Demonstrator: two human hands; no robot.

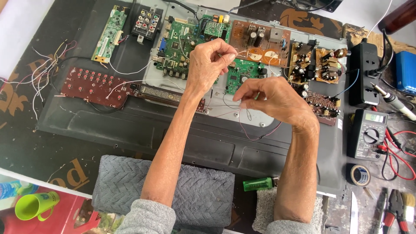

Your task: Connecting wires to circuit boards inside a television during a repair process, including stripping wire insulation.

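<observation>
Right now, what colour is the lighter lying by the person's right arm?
Translucent green lighter, clearest in the head view.

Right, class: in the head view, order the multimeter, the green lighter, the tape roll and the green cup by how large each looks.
1. multimeter
2. green cup, partly cut off by the frame edge
3. green lighter
4. tape roll
The lighter and tape roll look close in size.

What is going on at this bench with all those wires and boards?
A person is bent over the opened back of a flat screen with several circuit boards laid out on it. The left hand pinches the end of a thin wire above the boards, and the right hand pinches thin wires lower down. A green lighter, a multimeter, a roll of tape and pliers lie nearby.
</observation>
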